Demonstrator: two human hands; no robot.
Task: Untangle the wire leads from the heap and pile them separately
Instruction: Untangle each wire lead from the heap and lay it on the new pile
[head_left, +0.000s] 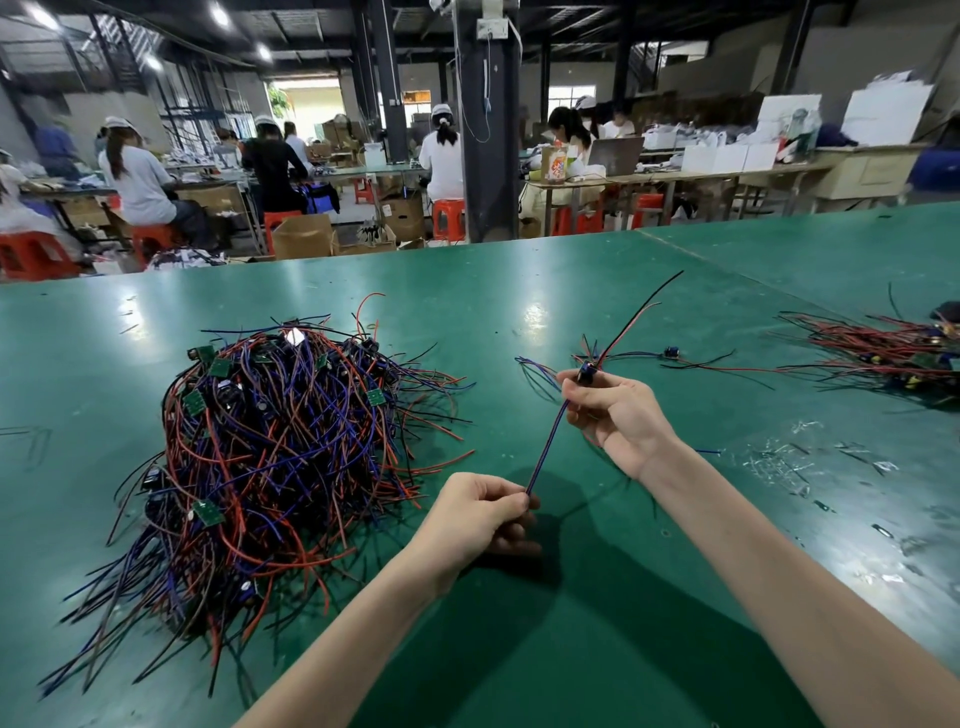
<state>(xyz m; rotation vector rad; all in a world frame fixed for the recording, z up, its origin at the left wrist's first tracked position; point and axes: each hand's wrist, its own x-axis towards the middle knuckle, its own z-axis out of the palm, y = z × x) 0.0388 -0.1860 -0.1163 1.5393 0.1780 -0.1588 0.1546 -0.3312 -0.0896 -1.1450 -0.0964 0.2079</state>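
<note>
Left hand (478, 519) and right hand (618, 410) pinch one wire lead (545, 447) over green table (571, 291); workers (140, 176) beyond.

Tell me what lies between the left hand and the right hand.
In the head view, a blue wire lead spans from the left hand to the right hand.

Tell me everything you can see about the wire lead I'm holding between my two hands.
The wire lead is a thin blue and red insulated pair, stretched nearly straight above the green table. The left hand pinches its lower end; the right hand grips a small dark component on it. Beyond that, a red and a black strand stick up and away.
</note>
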